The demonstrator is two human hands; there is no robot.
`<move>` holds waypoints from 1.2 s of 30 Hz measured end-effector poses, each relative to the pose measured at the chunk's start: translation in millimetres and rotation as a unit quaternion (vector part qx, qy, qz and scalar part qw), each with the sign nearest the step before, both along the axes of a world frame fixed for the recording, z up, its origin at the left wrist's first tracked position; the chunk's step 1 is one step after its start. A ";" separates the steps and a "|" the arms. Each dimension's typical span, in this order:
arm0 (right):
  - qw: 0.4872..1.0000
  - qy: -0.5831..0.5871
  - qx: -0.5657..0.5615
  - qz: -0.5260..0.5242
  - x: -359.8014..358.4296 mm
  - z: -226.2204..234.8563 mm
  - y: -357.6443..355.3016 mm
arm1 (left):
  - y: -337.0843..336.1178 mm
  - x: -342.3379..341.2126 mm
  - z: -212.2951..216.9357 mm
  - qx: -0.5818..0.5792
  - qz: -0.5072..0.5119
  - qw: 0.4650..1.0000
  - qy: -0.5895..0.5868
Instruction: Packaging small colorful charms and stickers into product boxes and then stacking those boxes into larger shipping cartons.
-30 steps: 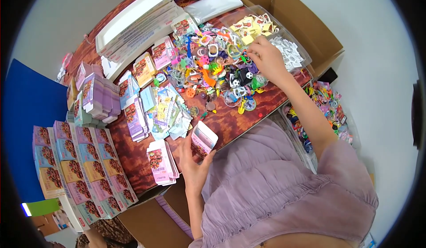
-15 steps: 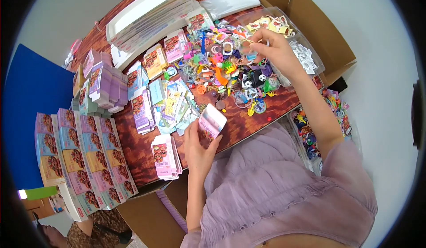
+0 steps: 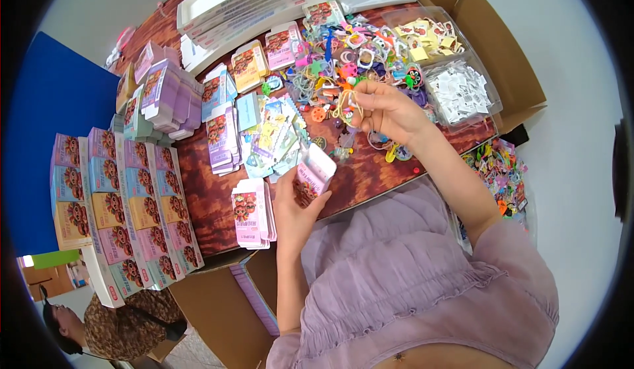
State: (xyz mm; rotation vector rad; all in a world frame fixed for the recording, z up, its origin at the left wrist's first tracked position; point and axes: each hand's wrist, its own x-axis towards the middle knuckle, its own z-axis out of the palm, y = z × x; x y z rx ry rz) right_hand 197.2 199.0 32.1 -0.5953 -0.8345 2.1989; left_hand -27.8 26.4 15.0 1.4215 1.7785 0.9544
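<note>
Near the table's front edge my left hand (image 3: pixel 294 207) is closed around a small pink carton (image 3: pixel 316 172), its upper end open and its white inner flap showing. My right hand (image 3: pixel 391 109) pinches a pale yellow looped cord (image 3: pixel 343 108) above the near side of a mixed pile of small coloured trinkets (image 3: pixel 343 59); whether a charm hangs from it is hard to tell. Left of the carton lie loose patterned cards (image 3: pixel 274 134). A stack of flat pink cartons (image 3: pixel 253 214) sits beside my left wrist.
Stacks of flat cartons (image 3: pixel 168 98) and filled display boxes (image 3: pixel 135 210) stand at the left. White trays (image 3: pixel 244 6) are piled at the back. A clear bin (image 3: pixel 459 92) holds yellow and white slips, beside a cardboard box (image 3: pixel 495 45). Another person (image 3: pixel 122 326) is at the lower left.
My right hand has come nearer, down toward the carton, carrying the yellow cord from over the pile. My left hand still holds the pink carton. The whole view has shifted somewhat.
</note>
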 end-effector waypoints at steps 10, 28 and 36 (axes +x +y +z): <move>0.999 0.034 -0.029 -0.015 0.9 -1.0 -2.8 | 46.3 33.6 26.3 -0.039 -0.264 0.931 -0.247; 0.972 -0.220 0.085 0.009 -22.7 2.5 -59.6 | 9.4 30.1 12.0 0.042 -0.038 0.990 0.129; 0.752 -0.470 0.457 0.065 -39.0 18.9 -81.4 | -4.9 33.5 9.5 0.053 -0.007 0.981 0.187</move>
